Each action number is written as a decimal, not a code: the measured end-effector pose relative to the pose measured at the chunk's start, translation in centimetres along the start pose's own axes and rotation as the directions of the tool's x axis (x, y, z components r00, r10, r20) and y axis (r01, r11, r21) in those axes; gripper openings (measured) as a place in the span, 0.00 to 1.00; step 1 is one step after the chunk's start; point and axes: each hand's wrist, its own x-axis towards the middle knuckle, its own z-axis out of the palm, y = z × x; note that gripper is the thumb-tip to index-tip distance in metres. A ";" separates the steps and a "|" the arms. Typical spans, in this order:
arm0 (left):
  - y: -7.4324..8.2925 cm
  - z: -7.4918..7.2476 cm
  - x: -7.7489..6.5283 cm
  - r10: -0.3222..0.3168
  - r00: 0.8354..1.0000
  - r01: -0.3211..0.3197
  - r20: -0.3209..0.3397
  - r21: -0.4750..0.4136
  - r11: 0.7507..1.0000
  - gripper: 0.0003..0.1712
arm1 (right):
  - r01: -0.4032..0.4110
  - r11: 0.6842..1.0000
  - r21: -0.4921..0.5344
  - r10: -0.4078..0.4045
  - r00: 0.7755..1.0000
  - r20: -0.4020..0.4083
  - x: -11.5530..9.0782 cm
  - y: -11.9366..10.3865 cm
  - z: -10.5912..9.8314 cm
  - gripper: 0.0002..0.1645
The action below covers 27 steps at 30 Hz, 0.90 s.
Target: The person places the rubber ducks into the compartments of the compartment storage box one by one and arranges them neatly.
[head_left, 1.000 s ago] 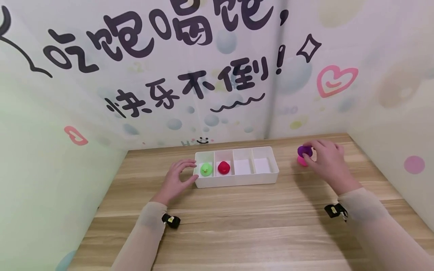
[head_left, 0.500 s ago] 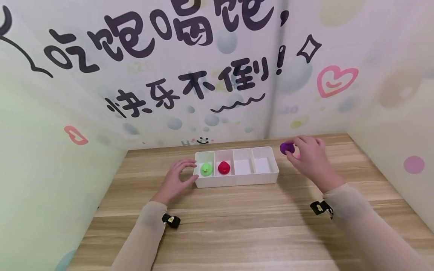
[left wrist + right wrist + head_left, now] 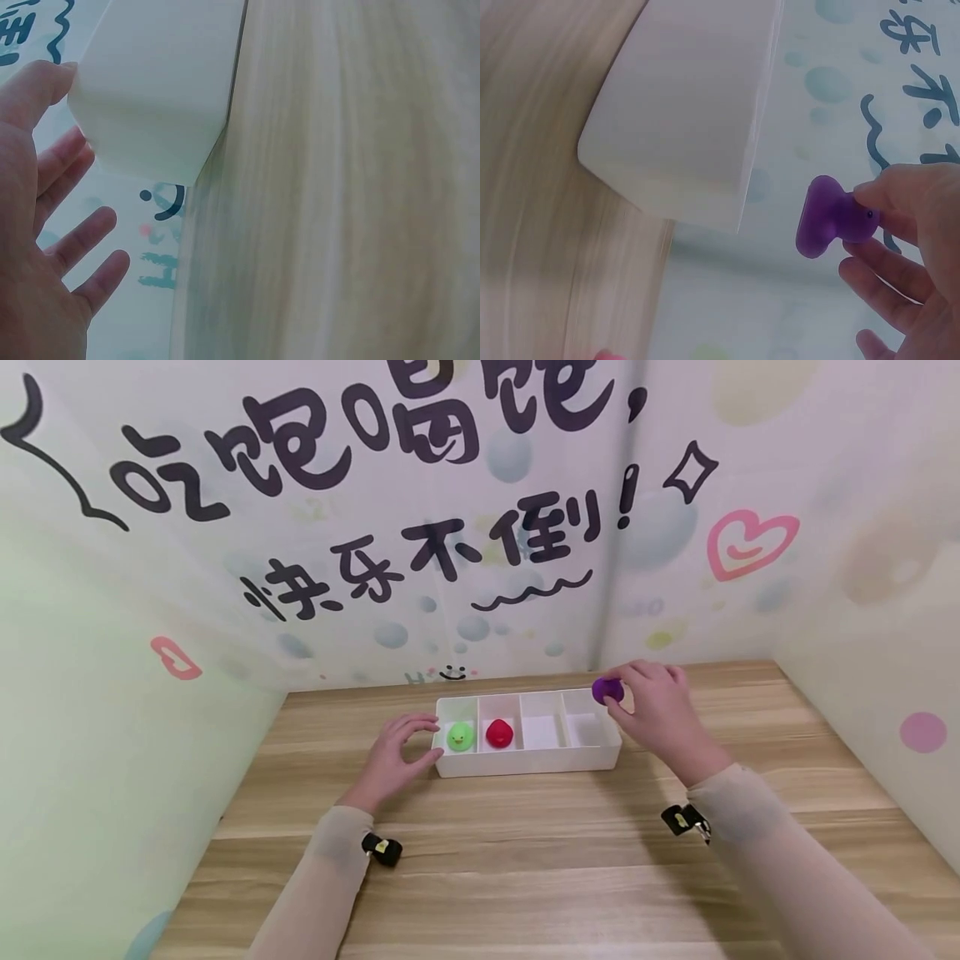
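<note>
A white box (image 3: 525, 763) with several compartments in a row stands on the wooden table. A green toy duck (image 3: 461, 737) sits in its leftmost compartment, and a red toy duck (image 3: 499, 733) sits in the one beside it. My left hand (image 3: 392, 760) touches the box's left end with thumb and fingertips, its fingers loosely spread. My right hand (image 3: 658, 714) pinches a purple toy duck (image 3: 832, 217) by the head between thumb and fingers. In the head view this duck overlaps the rightmost compartment's back corner.
At the bottom of the right wrist view shows the top of a pink object (image 3: 609, 355) on the table; in the head view it is hidden behind my right hand. A printed wall (image 3: 360, 635) rises right behind the table (image 3: 480, 860).
My right hand has lifted the purple duck from beside the pink object and carried it left to the box's right end. The left hand stays at the box; the head view has shifted slightly.
</note>
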 end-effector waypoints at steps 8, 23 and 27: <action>-0.1 -0.2 0.0 0.018 1.000 -0.018 -0.011 0.031 0.999 0.21 | 0.045 0.999 -0.002 -0.045 0.998 0.040 0.4 -1.5 1.5 0.16; -0.1 -0.3 0.0 -0.011 1.000 0.011 0.004 0.023 1.000 0.21 | 0.154 0.988 -0.005 -0.152 0.980 0.128 1.5 -4.8 3.7 0.14; -0.1 -0.2 0.1 0.002 1.000 -0.002 0.008 0.025 1.000 0.21 | 0.169 0.986 -0.007 -0.165 0.975 0.151 1.6 -4.9 4.3 0.14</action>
